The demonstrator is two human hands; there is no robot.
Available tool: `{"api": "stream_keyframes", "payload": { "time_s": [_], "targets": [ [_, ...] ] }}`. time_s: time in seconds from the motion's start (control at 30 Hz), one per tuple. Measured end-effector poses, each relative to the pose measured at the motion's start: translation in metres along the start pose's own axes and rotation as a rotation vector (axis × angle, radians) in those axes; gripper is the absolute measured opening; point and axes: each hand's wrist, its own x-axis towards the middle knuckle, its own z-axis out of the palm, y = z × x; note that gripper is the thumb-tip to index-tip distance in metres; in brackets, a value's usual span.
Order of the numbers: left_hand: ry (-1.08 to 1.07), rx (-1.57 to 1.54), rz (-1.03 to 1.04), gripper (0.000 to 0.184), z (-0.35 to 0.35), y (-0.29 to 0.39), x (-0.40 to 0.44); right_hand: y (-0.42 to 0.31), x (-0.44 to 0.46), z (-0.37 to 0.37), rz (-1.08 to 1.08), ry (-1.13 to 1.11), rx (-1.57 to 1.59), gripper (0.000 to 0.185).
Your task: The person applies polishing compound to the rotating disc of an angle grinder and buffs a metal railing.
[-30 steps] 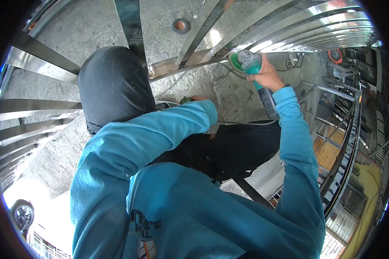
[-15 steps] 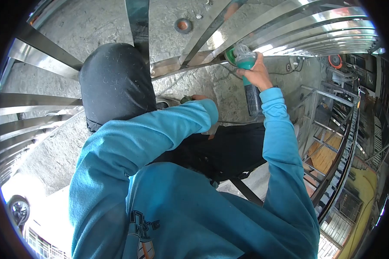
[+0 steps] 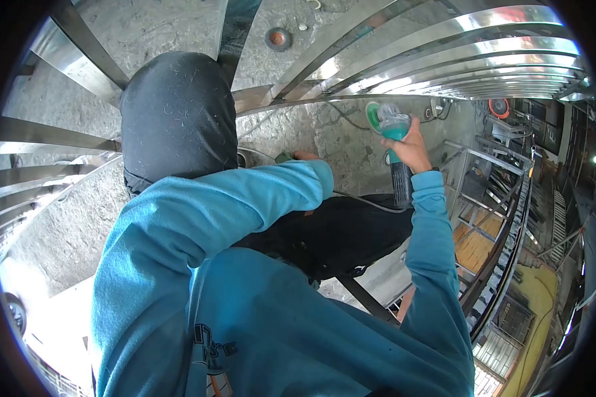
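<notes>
Concrete floor (image 3: 354,155) with metal bars (image 3: 237,33), right hand (image 3: 414,149) closed around a green grinder (image 3: 395,132) near the bars, left hand (image 3: 305,155) mostly hidden behind its sleeve (image 3: 265,195), grip impossible to tell

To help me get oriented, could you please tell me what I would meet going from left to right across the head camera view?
Wheel, black-clad knee, small disc with an orange centre, green angle grinder, orange-red ring.
</notes>
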Motion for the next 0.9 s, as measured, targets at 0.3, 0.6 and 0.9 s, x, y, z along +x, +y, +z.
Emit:
{"api": "stream_keyframes", "payload": {
  "time_s": [0.3, 0.6, 0.9],
  "targets": [
    [-0.308, 0.030, -0.177, 0.050, -0.022, 0.000, 0.010, -0.038, 0.022, 0.038, -0.021, -0.007, 0.150, 0.092],
    [-0.272, -0.176, -0.473, 0.041, -0.004, 0.016, 0.066, -0.047, 0.022, 0.064, 0.066, 0.123, 0.353, 0.091],
    [0.083, -0.038, -0.049, 0.035, 0.030, -0.013, 0.059, -0.054, 0.017, 0.066, 0.124, 0.200, 0.598, 0.089]
  ]
}}
